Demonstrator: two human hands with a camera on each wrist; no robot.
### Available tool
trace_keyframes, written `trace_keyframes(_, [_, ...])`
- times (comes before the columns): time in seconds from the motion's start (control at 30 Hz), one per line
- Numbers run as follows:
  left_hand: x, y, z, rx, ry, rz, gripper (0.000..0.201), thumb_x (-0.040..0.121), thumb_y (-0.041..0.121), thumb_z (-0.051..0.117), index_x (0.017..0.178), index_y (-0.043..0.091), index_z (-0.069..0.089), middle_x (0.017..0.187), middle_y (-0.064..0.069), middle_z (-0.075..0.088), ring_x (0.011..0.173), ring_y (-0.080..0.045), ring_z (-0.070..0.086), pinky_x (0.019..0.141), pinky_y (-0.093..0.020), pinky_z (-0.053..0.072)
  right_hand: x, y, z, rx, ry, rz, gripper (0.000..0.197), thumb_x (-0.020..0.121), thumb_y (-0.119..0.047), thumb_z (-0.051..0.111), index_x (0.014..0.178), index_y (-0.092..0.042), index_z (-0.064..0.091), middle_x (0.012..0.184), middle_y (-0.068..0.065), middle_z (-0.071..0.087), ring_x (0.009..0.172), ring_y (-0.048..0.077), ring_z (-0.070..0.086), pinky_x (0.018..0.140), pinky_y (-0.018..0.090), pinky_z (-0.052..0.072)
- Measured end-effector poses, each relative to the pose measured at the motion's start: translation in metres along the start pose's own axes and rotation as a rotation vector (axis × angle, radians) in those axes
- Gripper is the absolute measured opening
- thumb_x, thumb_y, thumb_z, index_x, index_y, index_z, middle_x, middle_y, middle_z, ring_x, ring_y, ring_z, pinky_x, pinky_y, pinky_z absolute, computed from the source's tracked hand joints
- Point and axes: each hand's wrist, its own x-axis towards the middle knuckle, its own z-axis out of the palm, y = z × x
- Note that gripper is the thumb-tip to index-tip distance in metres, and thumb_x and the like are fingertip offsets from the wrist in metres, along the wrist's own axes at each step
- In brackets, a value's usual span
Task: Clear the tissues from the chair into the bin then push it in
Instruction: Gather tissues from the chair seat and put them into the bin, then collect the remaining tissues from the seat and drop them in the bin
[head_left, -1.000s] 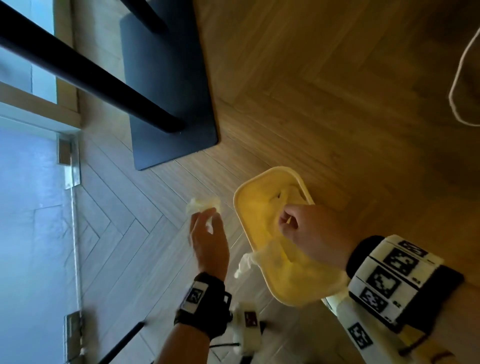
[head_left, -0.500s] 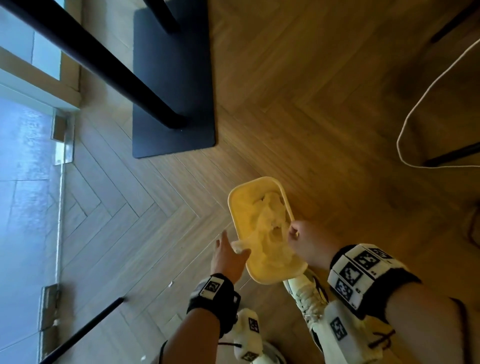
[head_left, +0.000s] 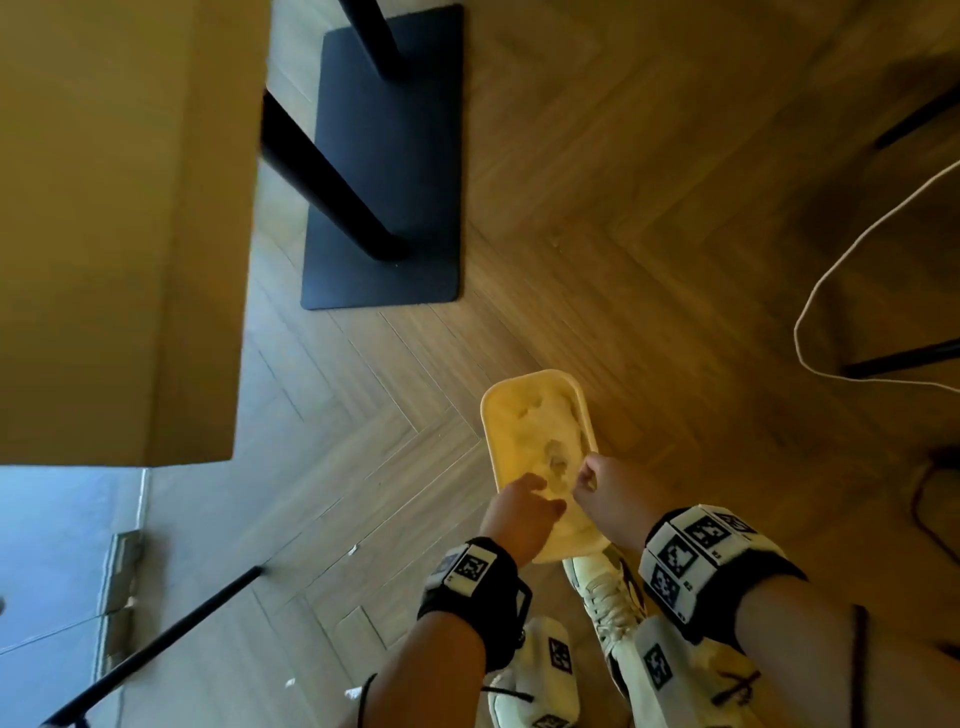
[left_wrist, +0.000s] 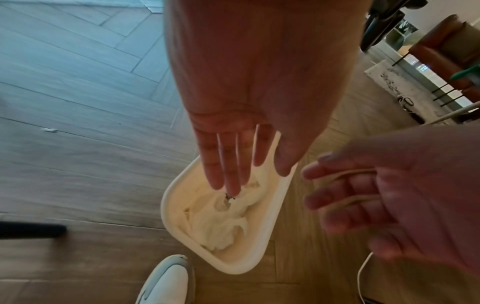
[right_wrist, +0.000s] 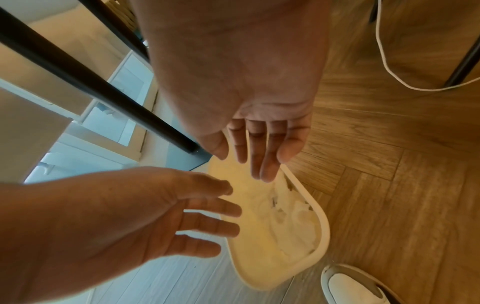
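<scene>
Cream plastic forms the bin (head_left: 540, 382), which stands on the herringbone wood floor (head_left: 649, 234) just in front of your shoes (head_left: 605, 592). White crumpled tissues (left_wrist: 221, 218) lie inside it, bunched toward one end. Your 2 hands hang above the opening. The left hand (head_left: 519, 512) has its fingers (left_wrist: 226, 162) straight and spread, tips pointing down at the heap, and nothing is held. The right hand (head_left: 610, 496) also shows straight, loose fingers (right_wrist: 262, 152) in its wrist view, empty over the bin's rim. Judged from this, the dropping step is finished for the tissues now in the bin. The chair seat is not in view, so you cannot tell whether more remain there. A few white scraps (head_left: 353, 549) lie on the floor near a black leg (head_left: 156, 644). Pushing the chair in appears still to do.
</scene>
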Motion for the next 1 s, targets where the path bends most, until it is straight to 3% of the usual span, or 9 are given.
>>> trace_keyframes(0.23, [-0.091,-0.020,-0.044,0.105,0.006,0.001,0.016,0.084,0.020,0.053,0.097,0.018,0.061,0.102,-0.011,0.071,0.096,-0.032,0.067,0.085,-0.041,0.053,-0.052,-0.067,0.004,-0.194,-0.113,-0.138,0.011,0.091,-0.030,0.046,0.092,-0.023,0.054,0.105,0.004,0.068,0.096,0.022,0.061,0.074,0.029,0.043])
trace_keyframes(0.33, [-0.140,-0.043,-0.073,0.057,0.155,-0.008,0.005,0.088,0.023,0.056,0.089,0.026,0.060,0.091,-0.002,0.071,0.082,-0.019,0.068,0.078,-0.032,0.056,-0.076,-0.095,0.030,-0.272,-0.180,-0.212,0.020,0.091,-0.031,0.046,0.099,-0.019,0.060,0.106,0.004,0.068,0.099,0.022,0.062,0.079,0.031,0.046])
trace_keyframes(0.43, [-0.196,-0.075,-0.100,-0.057,0.323,-0.023,0.008,0.089,0.026,0.058,0.093,0.022,0.064,0.083,0.004,0.064,0.074,-0.013,0.060,0.070,-0.023,0.047,-0.103,-0.128,0.069,-0.374,-0.271,-0.303,0.024,0.089,-0.031,0.047,0.103,-0.018,0.061,0.107,0.006,0.069,0.100,0.023,0.062,0.083,0.031,0.047])
trace_keyframes(0.6, [-0.283,-0.175,-0.135,-0.220,0.593,-0.117,0.012,0.089,0.033,0.056,0.090,0.024,0.065,0.085,0.004,0.067,0.079,-0.010,0.063,0.079,-0.032,0.055,-0.157,-0.188,0.166,-0.528,-0.420,-0.466,0.022,0.091,-0.031,0.049,0.103,-0.021,0.064,0.103,0.003,0.068,0.094,0.019,0.061,0.082,0.030,0.047])
trace_keyframes(0.7, [-0.332,-0.252,-0.145,-0.322,0.765,-0.231,0.009,0.091,0.030,0.056,0.084,0.029,0.062,0.082,0.009,0.065,0.078,-0.005,0.063,0.079,-0.030,0.055,-0.192,-0.211,0.229,-0.573,-0.461,-0.542,0.016,0.091,-0.033,0.050,0.097,-0.023,0.062,0.094,0.001,0.068,0.085,0.016,0.062,0.082,0.035,0.053])
trace_keyframes(0.77, [-0.356,-0.300,-0.154,-0.336,0.857,-0.332,0.006,0.090,0.031,0.059,0.092,0.026,0.062,0.093,0.004,0.065,0.085,-0.009,0.062,0.078,-0.029,0.053,-0.211,-0.223,0.264,-0.623,-0.452,-0.607,0.013,0.090,-0.033,0.050,0.092,-0.025,0.060,0.090,0.001,0.067,0.084,0.017,0.062,0.078,0.035,0.052])
trace_keyframes(0.83, [-0.361,-0.344,-0.162,-0.250,0.861,-0.431,0.033,0.085,0.039,0.063,0.115,0.026,0.057,0.117,0.000,0.055,0.100,-0.015,0.057,0.084,-0.032,0.051,-0.222,-0.233,0.293,-0.683,-0.407,-0.674,0.013,0.088,-0.033,0.051,0.092,-0.025,0.059,0.094,0.002,0.068,0.087,0.020,0.062,0.077,0.035,0.051])
trace_keyframes(0.9, [-0.350,-0.377,-0.172,-0.100,0.764,-0.461,0.064,0.079,0.046,0.067,0.135,0.032,0.039,0.139,-0.002,0.036,0.120,-0.025,0.047,0.095,-0.042,0.048,-0.228,-0.238,0.314,-0.727,-0.388,-0.713,0.014,0.089,-0.033,0.053,0.100,-0.025,0.058,0.099,-0.001,0.066,0.089,0.017,0.061,0.079,0.033,0.051])
trace_keyframes(1.0, [-0.323,-0.408,-0.182,0.045,0.605,-0.398,0.090,0.075,0.043,0.071,0.143,0.044,0.011,0.154,-0.005,0.013,0.134,-0.038,0.028,0.098,-0.054,0.043,-0.227,-0.240,0.335,-0.795,-0.363,-0.784,0.026,0.089,-0.031,0.057,0.114,-0.025,0.053,0.104,-0.005,0.059,0.092,0.012,0.059,0.082,0.031,0.053])
